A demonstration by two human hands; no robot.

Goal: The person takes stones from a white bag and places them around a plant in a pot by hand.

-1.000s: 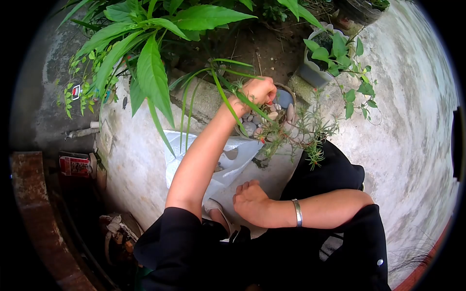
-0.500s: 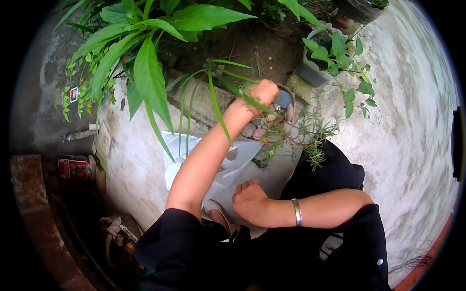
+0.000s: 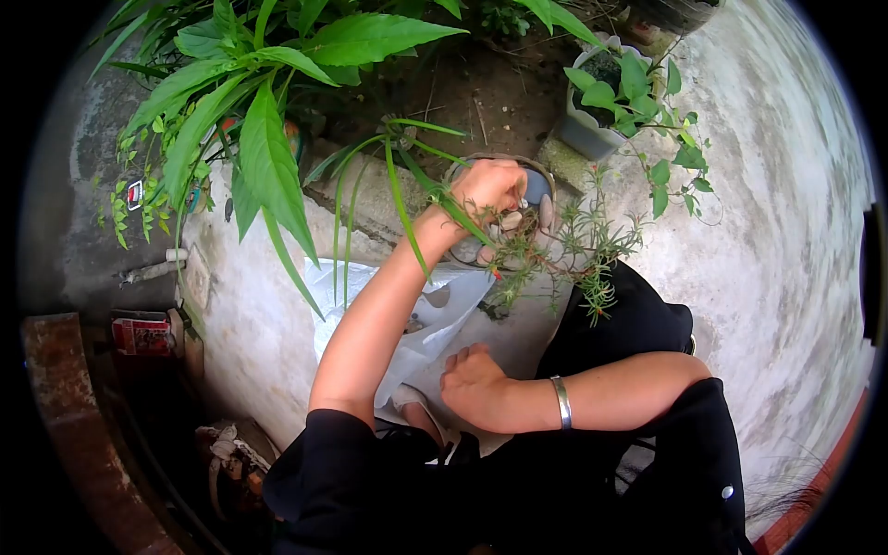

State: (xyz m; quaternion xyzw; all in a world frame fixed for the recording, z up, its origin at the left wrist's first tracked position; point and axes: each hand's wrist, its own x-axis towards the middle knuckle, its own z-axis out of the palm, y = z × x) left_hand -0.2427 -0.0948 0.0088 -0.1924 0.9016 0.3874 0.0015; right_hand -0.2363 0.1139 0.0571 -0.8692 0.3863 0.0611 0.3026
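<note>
My left hand (image 3: 488, 192) reaches down into a round shallow pot (image 3: 553, 174) with stones in it. Its fingers are curled together, and what they hold, if anything, is hidden. Beside the fingertips lie a tan stone (image 3: 511, 220), a pinkish stone (image 3: 547, 213) and a flat blue-grey surface (image 3: 536, 188). Long narrow leaves hang across my wrist. My right hand (image 3: 474, 381), below a silver bracelet, is held near my knees with the fingers loosely curled in and nothing visible in them. A white plastic bag (image 3: 442, 324) lies on the ground between my two hands.
A thin-leaved plant with small red flowers (image 3: 592, 245) overhangs the pot's right side. Behind stands a planter with a trailing vine (image 3: 592, 134). Broad-leaved plants (image 3: 273, 139) crowd the upper left, above a concrete edge (image 3: 365, 199). A red box (image 3: 141, 337) sits at left.
My left hand has drawn slightly left and lower over the pot, showing more of the stones and the far rim. My right hand has stayed almost still. The view has shifted a little.
</note>
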